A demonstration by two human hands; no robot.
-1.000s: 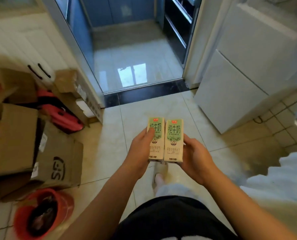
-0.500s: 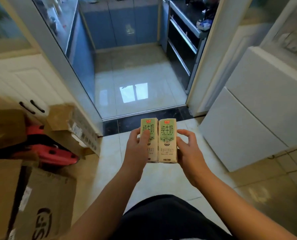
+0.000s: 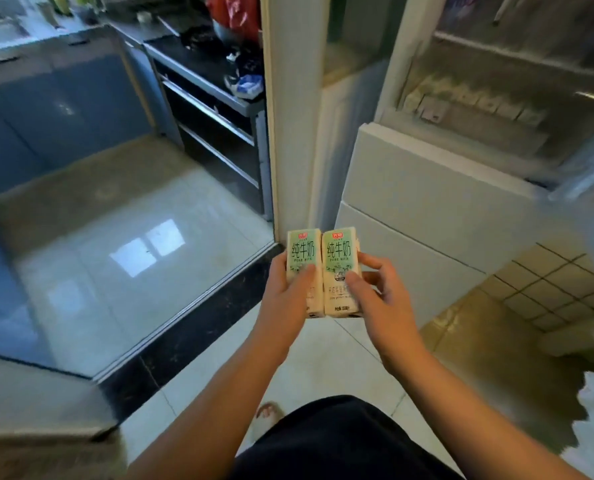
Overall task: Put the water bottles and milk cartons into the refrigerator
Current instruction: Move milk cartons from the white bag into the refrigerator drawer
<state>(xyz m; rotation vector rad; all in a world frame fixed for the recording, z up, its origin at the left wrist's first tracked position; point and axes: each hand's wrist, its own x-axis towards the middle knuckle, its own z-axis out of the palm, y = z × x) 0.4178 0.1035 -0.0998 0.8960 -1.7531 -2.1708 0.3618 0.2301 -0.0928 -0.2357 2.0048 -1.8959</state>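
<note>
Cartons: two milk packs, the left carton and the right carton, upright, side by side and touching, printed green-and-cream fronts toward the person.
Left hand: grasps the left carton from its outer side, thumb laid across the front; the fingers behind are hidden.
Right hand: grasps the right carton, thumb on the front, fingers curled round its outer edge.
Refrigerator: white, ahead and to the right of the hands. Its lower panels are closed and the cartons are outside it, not touching. The upper part is too blurred to tell whether it is open.
Door frame: white upright directly beyond the cartons.
Threshold: dark floor strip to the left of the left hand.
Kitchen: blue cabinets far ahead-left of the hands, dark oven unit nearer the frame.
Person: black shorts below the forearms; one sandalled foot on pale tile under the left forearm.
</note>
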